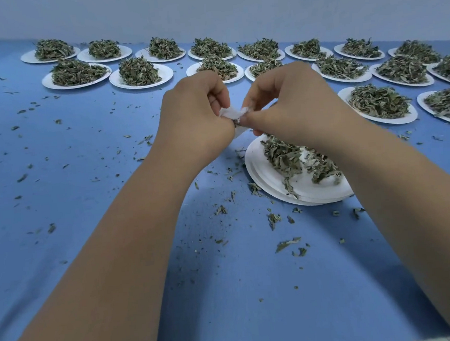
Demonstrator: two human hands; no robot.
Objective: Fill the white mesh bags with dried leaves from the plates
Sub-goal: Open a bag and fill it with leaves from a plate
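- Both hands meet above the tabletop [98, 180]; we see L hand [195, 118] & R hand [288, 103] w/ fingers curled, pinching the white mesh bag [230, 113] btwn them.
- Bag is held up by the far-left rim of the near plate stack [271, 191], which carries dried leaves [282, 156].
- Many heaped plates [76, 74] line the far side.

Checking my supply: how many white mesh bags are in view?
1: a mesh bag pinched between the left hand and right hand, near the closest plate. Others may be hidden.

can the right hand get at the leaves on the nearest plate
Not yet, probably: the right hand pinches the bag with the left hand, though the leaves lie right below, nothing between.
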